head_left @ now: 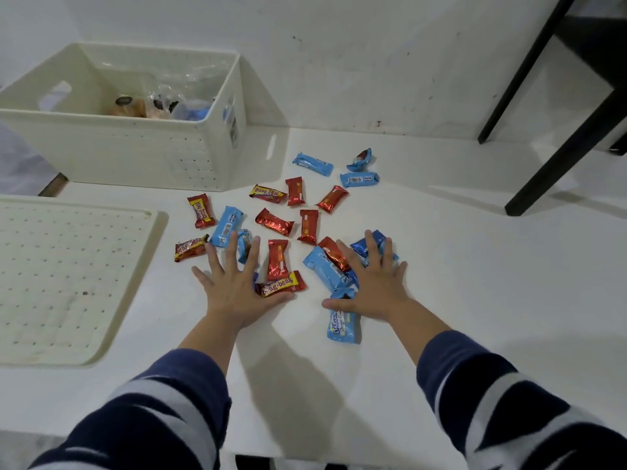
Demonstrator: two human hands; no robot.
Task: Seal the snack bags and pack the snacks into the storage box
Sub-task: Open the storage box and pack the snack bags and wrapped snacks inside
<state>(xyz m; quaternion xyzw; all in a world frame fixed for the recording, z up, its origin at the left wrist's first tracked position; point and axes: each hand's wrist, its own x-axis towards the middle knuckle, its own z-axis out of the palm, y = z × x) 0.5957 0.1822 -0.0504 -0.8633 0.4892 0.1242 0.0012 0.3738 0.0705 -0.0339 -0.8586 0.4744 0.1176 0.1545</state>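
Several small red snack bars [274, 223] and blue snack bars [226, 226] lie scattered on the white table [475, 300]. My left hand [237, 286] lies flat with spread fingers on the near left of the pile, its thumb touching a red bar [283, 283]. Over on the right, my right hand [376, 283] rests flat on several blue bars, thumb on a light blue one [342, 322]. The cream storage box [129, 154] stands at the far left, holding clear bags of snacks [159, 103].
The box's cream perforated lid [68, 279] lies flat at the left of the table. A black chair leg [570, 154] stands at the far right. A white wall runs behind the table.
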